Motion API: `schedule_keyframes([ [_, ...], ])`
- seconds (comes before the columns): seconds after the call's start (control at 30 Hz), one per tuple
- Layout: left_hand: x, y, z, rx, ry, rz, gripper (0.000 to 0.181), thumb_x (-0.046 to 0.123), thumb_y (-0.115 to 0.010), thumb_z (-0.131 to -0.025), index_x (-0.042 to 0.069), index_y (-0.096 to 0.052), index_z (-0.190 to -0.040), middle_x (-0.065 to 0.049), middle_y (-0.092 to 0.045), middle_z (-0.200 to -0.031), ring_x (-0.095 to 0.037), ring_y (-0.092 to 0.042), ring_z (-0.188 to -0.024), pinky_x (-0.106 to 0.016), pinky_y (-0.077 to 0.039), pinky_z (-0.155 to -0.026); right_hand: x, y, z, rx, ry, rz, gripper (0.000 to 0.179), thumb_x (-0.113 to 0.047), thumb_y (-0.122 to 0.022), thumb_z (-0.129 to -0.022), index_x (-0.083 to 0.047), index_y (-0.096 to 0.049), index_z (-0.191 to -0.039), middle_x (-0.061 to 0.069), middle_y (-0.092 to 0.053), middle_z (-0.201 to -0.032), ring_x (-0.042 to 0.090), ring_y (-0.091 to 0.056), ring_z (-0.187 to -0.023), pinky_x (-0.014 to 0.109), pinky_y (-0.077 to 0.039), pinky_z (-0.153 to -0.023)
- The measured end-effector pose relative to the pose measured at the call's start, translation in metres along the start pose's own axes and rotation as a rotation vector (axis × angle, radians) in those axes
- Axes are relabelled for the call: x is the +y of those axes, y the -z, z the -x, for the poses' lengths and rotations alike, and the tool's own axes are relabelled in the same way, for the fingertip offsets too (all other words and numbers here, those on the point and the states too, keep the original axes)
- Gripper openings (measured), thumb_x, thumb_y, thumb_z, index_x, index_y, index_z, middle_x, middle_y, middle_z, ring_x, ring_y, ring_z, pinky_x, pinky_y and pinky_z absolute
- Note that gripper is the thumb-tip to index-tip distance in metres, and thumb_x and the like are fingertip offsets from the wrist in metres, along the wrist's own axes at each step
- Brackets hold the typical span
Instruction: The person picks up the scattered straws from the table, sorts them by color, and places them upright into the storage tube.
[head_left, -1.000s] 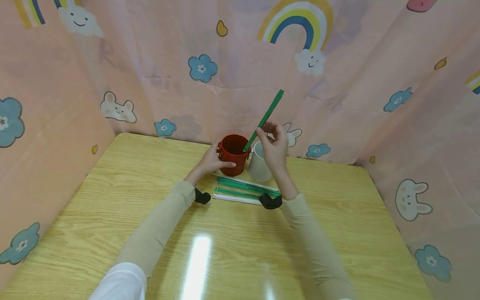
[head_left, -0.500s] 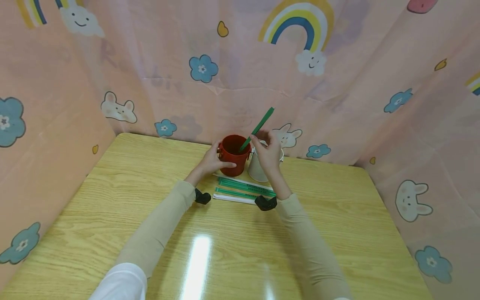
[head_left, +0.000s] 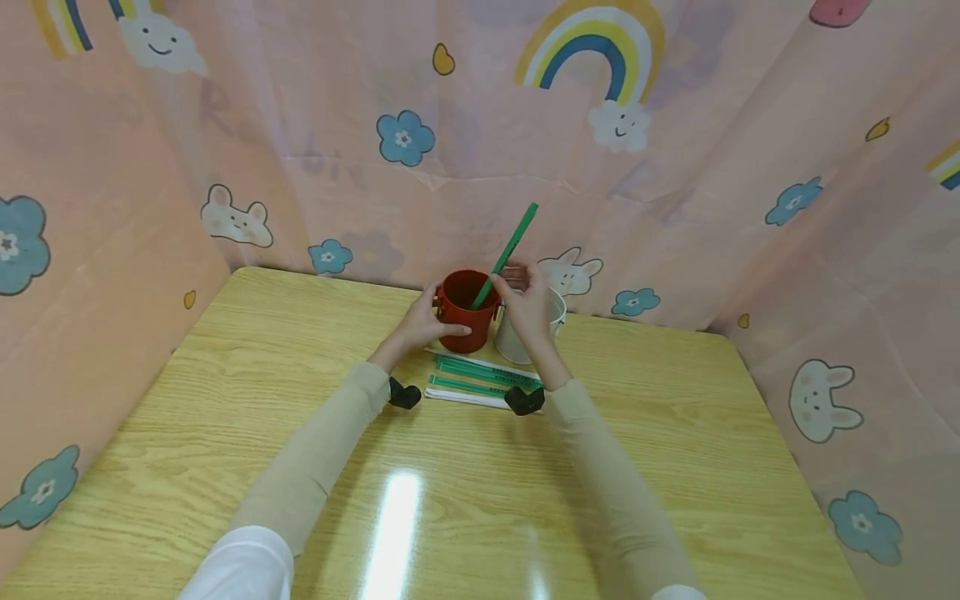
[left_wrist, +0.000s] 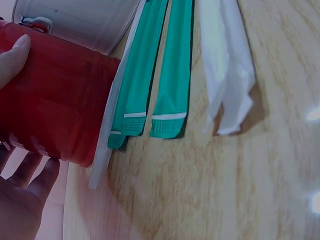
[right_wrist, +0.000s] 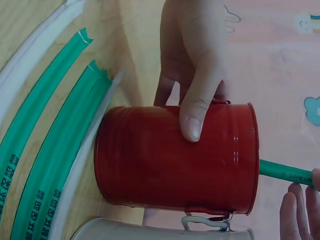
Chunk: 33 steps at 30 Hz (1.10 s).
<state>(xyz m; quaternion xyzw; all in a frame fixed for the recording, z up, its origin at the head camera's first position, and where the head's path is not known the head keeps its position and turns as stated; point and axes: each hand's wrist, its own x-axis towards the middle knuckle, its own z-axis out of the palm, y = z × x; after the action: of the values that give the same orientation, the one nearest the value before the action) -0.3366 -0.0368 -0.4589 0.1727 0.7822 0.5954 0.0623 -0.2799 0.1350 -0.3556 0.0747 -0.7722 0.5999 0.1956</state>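
Observation:
A small red bucket point(head_left: 481, 328) stands upright at the back of the table. My left hand point(head_left: 418, 323) grips its left side, thumb across the front, as the right wrist view also shows. Above it, my right hand point(head_left: 529, 315) pinches a green wrapped straw point(head_left: 517, 237), slanted with its lower end inside the bucket's mouth. The right wrist view shows this straw point(right_wrist: 282, 170) coming out past the rim, fingertips at its upper part. Against the red bucket's right side stands a white bucket point(head_left: 512, 343), partly hidden by my right hand.
In front of the buckets lie several wrapped straws, green ones point(left_wrist: 172, 75) and white ones point(left_wrist: 227, 65), side by side on the wooden table point(head_left: 465, 517). A patterned pink curtain point(head_left: 465, 208) hangs right behind the table's back edge.
My right hand has moved left with the green straw, and the straw's lower end has gone from the red bucket's rim down into its mouth. My left hand has stayed on the bucket.

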Motion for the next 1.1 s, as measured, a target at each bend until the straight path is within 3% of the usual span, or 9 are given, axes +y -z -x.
schedule_keyframes([
  [0.13, -0.002, 0.0, 0.0, -0.003, 0.003, 0.004, 0.087, 0.017, -0.082, -0.076, 0.013, -0.03, -0.146, -0.011, -0.043, -0.14, -0.032, -0.044, -0.125, -0.05, -0.043, -0.103, 0.017, -0.005, -0.008, -0.016, -0.03, 0.017, 0.037, -0.002, -0.066, -0.088, 0.011, -0.054, -0.12, 0.03, -0.063, -0.108, 0.035, -0.063, -0.094, 0.027, -0.053, -0.083],
  [0.27, -0.004, 0.0, 0.0, -0.004, 0.003, 0.0, 0.087, 0.017, -0.082, -0.076, 0.013, -0.03, -0.146, -0.011, -0.044, -0.139, -0.031, -0.046, -0.124, -0.049, -0.044, -0.102, 0.037, -0.01, -0.016, -0.041, -0.056, 0.0, 0.042, -0.005, -0.068, -0.088, 0.006, -0.051, -0.124, 0.026, -0.065, -0.106, 0.025, -0.064, -0.084, 0.023, -0.056, -0.072],
  [0.37, -0.004, 0.0, 0.001, -0.004, 0.002, -0.001, 0.087, 0.017, -0.082, -0.076, 0.013, -0.029, -0.146, -0.01, -0.044, -0.139, -0.031, -0.046, -0.124, -0.049, -0.044, -0.102, 0.036, -0.012, -0.015, -0.058, -0.076, 0.019, 0.042, -0.005, -0.068, -0.088, 0.004, -0.05, -0.125, 0.024, -0.066, -0.105, 0.026, -0.065, -0.082, 0.024, -0.056, -0.069],
  [0.5, -0.003, -0.001, 0.002, -0.003, 0.006, -0.006, 0.088, 0.016, -0.081, -0.077, 0.013, -0.028, -0.146, -0.01, -0.043, -0.14, -0.031, -0.045, -0.125, -0.049, -0.044, -0.102, 0.037, -0.013, -0.015, -0.067, -0.098, 0.091, 0.04, -0.006, -0.067, -0.089, 0.002, -0.051, -0.125, 0.021, -0.066, -0.11, 0.031, -0.067, -0.093, 0.028, -0.057, -0.077],
  [0.73, 0.001, -0.002, 0.003, -0.001, 0.009, -0.012, 0.086, 0.016, -0.081, -0.076, 0.013, -0.03, -0.146, -0.011, -0.045, -0.139, -0.031, -0.046, -0.125, -0.049, -0.044, -0.102, 0.035, -0.011, -0.012, -0.077, -0.088, 0.271, 0.043, -0.008, -0.062, -0.093, -0.004, -0.053, -0.135, 0.019, -0.057, -0.133, 0.032, -0.062, -0.113, 0.04, -0.054, -0.092],
  [1.1, 0.004, -0.001, 0.002, 0.0, 0.002, 0.003, 0.087, 0.014, -0.08, -0.077, 0.012, -0.028, -0.147, -0.011, -0.042, -0.141, -0.032, -0.044, -0.126, -0.049, -0.043, -0.104, 0.025, -0.004, -0.003, -0.122, -0.018, 0.247, 0.048, -0.008, -0.065, -0.091, -0.007, -0.051, -0.136, 0.016, -0.054, -0.136, 0.034, -0.056, -0.119, 0.042, -0.051, -0.096],
])
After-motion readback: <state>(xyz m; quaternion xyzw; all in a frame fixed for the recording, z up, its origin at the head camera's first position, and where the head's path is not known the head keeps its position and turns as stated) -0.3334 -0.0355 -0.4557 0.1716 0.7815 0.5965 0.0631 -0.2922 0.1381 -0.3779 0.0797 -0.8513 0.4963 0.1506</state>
